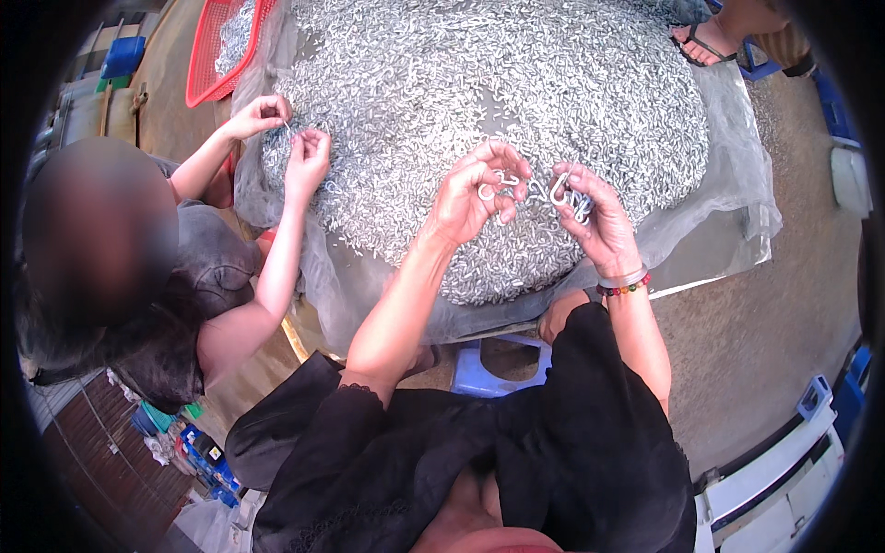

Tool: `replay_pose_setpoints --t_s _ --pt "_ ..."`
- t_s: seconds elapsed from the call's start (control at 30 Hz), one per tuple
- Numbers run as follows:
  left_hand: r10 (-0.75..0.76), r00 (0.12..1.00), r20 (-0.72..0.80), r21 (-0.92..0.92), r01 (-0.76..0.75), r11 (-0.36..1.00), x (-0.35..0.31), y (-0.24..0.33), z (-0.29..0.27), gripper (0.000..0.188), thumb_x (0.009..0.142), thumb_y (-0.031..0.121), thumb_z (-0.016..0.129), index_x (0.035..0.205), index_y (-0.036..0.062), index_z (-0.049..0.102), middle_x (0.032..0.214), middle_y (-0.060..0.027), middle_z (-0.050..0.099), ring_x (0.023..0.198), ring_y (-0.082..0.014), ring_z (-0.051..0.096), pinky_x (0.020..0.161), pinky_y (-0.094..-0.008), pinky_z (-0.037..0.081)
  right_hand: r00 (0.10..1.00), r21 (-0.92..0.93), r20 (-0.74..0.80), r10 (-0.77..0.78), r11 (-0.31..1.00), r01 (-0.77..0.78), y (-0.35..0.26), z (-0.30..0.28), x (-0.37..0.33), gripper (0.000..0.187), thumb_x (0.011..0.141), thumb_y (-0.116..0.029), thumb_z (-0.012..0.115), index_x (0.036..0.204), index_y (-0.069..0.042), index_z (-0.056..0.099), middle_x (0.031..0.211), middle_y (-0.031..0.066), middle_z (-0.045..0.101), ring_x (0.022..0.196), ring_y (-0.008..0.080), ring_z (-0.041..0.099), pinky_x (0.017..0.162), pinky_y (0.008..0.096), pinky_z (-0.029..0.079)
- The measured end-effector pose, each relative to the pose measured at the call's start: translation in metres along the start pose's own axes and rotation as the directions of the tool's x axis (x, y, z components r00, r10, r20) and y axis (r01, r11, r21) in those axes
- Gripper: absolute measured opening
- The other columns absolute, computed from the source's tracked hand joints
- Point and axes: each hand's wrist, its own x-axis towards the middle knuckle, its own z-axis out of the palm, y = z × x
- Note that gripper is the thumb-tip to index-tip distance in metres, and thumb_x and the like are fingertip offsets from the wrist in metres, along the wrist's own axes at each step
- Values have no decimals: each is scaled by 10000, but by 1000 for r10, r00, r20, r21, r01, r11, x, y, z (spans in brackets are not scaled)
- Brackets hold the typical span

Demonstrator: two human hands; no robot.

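A broad heap of small silvery metal hooks (pixel 590 83) covers the low table in front of me. Over its near side I hold up my left hand (pixel 466 192), fingers curled round several curved metal hooks that poke out between thumb and fingertips. A short gap to the right, my right hand (pixel 604 221) pinches one bent hook (pixel 558 189) upright between thumb and forefinger. More hooks rest against its palm and lower fingers. Whether any pieces in the two hands are linked together is too small to make out.
Thin translucent sheeting (pixel 682 235) lies under the heap and hangs past the table edge. On the left a co-worker's hands (pixel 309 157) handle a small piece. A red plastic basket (pixel 217 88) stands at the far left, a blue stool (pixel 498 369) below the near edge. Another person's sandalled foot (pixel 705 44) is far right.
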Motion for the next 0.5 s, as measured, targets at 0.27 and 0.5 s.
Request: replay_pose_setpoints --t_s 0.27,0.5 --pt "120 993 -5 750 -75 657 10 -19 4 267 800 227 703 1000 66 631 785 37 524 736 -45 477 599 -201 407 985 306 142 95 942 -135 1 -17 3 272 849 -108 537 1082 31 531 839 110 550 613 120 473 344 163 303" --pt "115 993 -8 758 -69 649 10 -10 6 272 788 183 700 1022 70 623 840 24 528 782 -60 515 651 -227 450 988 305 125 96 943 -130 -3 -17 1 410 886 -383 506 968 16 547 813 117 548 609 151 490 340 184 308"
